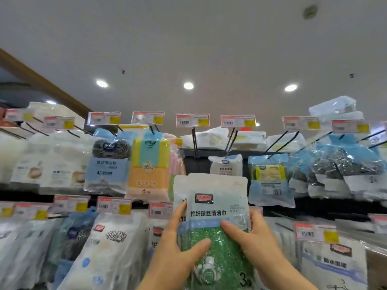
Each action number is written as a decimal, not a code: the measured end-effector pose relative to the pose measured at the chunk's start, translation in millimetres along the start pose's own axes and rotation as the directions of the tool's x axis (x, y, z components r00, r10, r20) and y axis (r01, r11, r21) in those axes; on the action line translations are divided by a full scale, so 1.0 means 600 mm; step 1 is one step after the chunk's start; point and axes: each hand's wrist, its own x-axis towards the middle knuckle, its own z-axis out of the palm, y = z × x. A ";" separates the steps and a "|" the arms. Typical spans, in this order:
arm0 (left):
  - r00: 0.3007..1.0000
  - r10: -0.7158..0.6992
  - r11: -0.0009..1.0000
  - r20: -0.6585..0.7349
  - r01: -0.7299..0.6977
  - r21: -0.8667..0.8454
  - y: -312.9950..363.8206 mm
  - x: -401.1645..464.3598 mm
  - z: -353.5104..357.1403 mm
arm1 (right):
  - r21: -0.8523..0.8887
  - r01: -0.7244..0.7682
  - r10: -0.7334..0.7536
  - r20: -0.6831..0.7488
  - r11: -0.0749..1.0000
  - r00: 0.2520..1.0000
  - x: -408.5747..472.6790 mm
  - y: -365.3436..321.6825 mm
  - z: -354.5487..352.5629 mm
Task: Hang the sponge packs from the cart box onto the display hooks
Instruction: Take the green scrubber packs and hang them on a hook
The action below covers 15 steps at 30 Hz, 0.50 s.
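While both my hands grip the green sponge pack (pixel 213 218) from either side, left hand (pixel 178 243) with thumb across its front and right hand (pixel 255 239) likewise, it stands upright just below a bare hook (pixel 194 141).

White ceiling (pixel 209 38), three round recessed lights (pixel 188 85) lit; brown wooden beam (pixel 41 80) slanting at left.

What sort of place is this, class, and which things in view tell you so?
Most likely a shop aisle for household cleaning goods. Price tags with barcodes sit on the ends of display hooks, packaged scourers hang in rows, and both hands, left hand and right hand, hold a green sponge pack up to the display.
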 end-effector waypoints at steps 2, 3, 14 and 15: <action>0.998 0.037 0.999 -0.058 -0.037 -0.002 0.011 0.027 -0.021 | -0.032 0.046 -0.046 0.005 0.998 0.999 0.028 -0.018 0.025; 0.995 0.043 0.999 -0.091 -0.043 0.007 0.016 0.038 -0.031 | -0.041 0.065 -0.065 0.004 0.997 0.998 0.041 -0.027 0.037; 0.979 0.041 0.996 -0.201 -0.024 0.087 0.013 0.104 -0.114 | 0.091 0.113 -0.119 0.066 0.989 0.991 0.153 -0.064 0.106; 0.977 0.047 0.995 -0.209 -0.027 0.097 0.013 0.109 -0.115 | 0.087 0.143 -0.149 0.062 0.986 0.987 0.158 -0.064 0.111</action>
